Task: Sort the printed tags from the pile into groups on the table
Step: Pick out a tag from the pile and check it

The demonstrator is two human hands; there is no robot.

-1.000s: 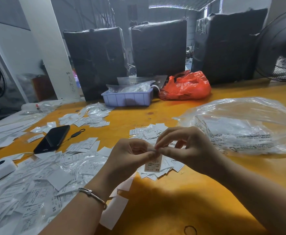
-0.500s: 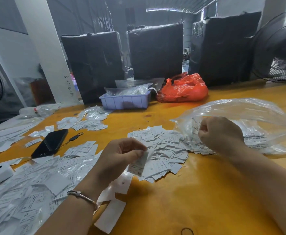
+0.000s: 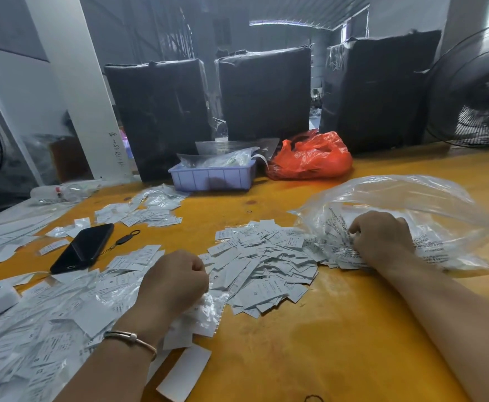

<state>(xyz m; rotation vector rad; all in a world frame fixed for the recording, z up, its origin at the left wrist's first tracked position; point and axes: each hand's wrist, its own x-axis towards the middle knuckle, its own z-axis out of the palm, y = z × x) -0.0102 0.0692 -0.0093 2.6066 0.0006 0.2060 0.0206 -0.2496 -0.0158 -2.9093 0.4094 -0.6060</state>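
Two hands' grip: left (image 3: 176,281) clenched, right (image 3: 382,239) pinching tags (image 3: 269,265) on yellow table (image 3: 338,329)

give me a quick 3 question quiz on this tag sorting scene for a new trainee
1. True or false: the phone lies left of the middle tag pile.
2. Where is the right hand? A) on the blue tray B) at the mouth of the clear bag C) on the red bag
3. Fill in: the left hand wears a ____ on its wrist.

Key: 1 true; 2 B; 3 bracelet
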